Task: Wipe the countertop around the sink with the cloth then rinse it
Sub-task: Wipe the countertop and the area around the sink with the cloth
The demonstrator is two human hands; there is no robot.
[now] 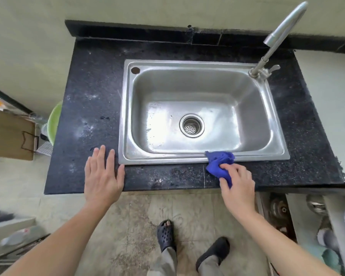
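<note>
A crumpled blue cloth (219, 162) lies across the front rim of the steel sink (127, 116) and the black speckled countertop (88, 108). My right hand (237, 184) grips the cloth's near end, fingers curled over it. Flat on the counter's front edge, just left of the sink's corner, rests my left hand (103, 176) with straight fingers. The sink basin is wet, with a round drain strainer (192, 125) in its middle. A steel faucet (279, 36) rises from the sink's back right corner, with no water running.
White dusty smears mark the counter left of the sink. A green bowl (54, 124) and a brown cardboard box (8, 134) sit left of the counter. A white surface (331, 100) adjoins on the right. My feet in dark sandals stand on the tiled floor below.
</note>
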